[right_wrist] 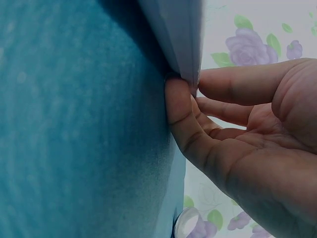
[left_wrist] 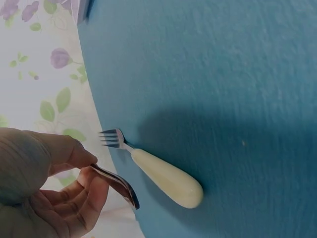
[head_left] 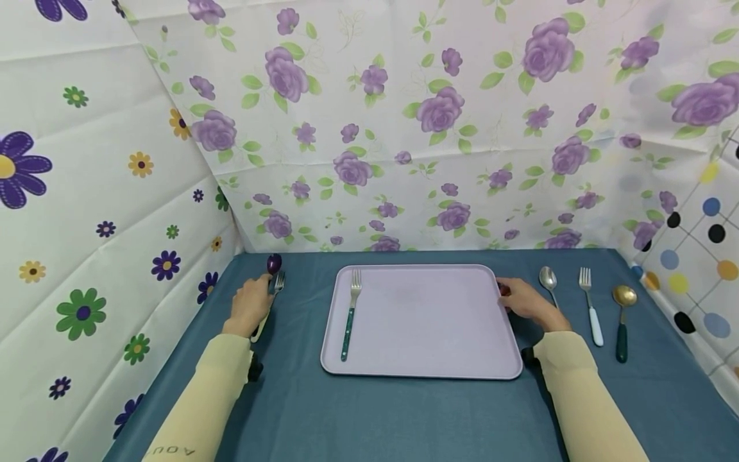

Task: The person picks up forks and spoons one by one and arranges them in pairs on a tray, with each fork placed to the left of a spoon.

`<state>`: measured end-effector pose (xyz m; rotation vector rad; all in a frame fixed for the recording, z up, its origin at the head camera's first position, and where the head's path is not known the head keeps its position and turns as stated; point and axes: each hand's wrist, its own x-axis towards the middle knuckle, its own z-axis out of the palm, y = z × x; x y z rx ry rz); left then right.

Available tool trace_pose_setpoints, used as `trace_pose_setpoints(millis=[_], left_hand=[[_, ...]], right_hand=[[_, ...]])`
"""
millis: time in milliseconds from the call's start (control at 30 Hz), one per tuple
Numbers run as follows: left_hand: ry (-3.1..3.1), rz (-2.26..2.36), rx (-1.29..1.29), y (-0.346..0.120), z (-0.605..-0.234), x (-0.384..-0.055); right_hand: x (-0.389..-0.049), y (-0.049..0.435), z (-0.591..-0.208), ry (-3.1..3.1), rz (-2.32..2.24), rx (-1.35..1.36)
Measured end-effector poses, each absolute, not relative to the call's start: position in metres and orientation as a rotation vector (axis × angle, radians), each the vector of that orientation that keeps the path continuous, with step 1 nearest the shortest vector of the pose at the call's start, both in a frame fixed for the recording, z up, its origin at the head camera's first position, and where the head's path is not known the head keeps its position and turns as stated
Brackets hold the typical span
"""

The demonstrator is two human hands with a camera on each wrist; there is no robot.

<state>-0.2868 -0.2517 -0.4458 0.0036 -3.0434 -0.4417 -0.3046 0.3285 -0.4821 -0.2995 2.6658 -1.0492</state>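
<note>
My left hand (head_left: 249, 305) pinches a dark purple, shiny spoon (head_left: 274, 263) between thumb and fingers, at the table's left. In the left wrist view the spoon (left_wrist: 119, 183) juts past the fingertips. Just to the right of this hand, a fork with a cream handle (left_wrist: 168, 178) lies on the cloth. My right hand (head_left: 526, 300) grips the right rim of a pale lilac tray (head_left: 427, 321). The right wrist view has the thumb on one side of the tray edge (right_wrist: 183, 44) and a finger beneath. On the tray's left part lies a fork with a green handle (head_left: 349, 324).
Right of the tray lie a silver spoon (head_left: 548, 280), a fork with a white handle (head_left: 594, 321) and a gold spoon with a dark green handle (head_left: 622, 321). A blue cloth (head_left: 404, 417) covers the table. Flowered sheets (head_left: 369, 128) stand behind it and at the left.
</note>
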Motion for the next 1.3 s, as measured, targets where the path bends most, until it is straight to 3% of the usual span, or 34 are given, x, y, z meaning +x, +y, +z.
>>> trace_pose_setpoints(millis=[1300], left_hand=[[-3.005,-0.395,-0.135,-0.2,-0.441,-0.29]], right_hand=[[-0.305,0.33,-0.484,2.66,-1.077,-0.332]])
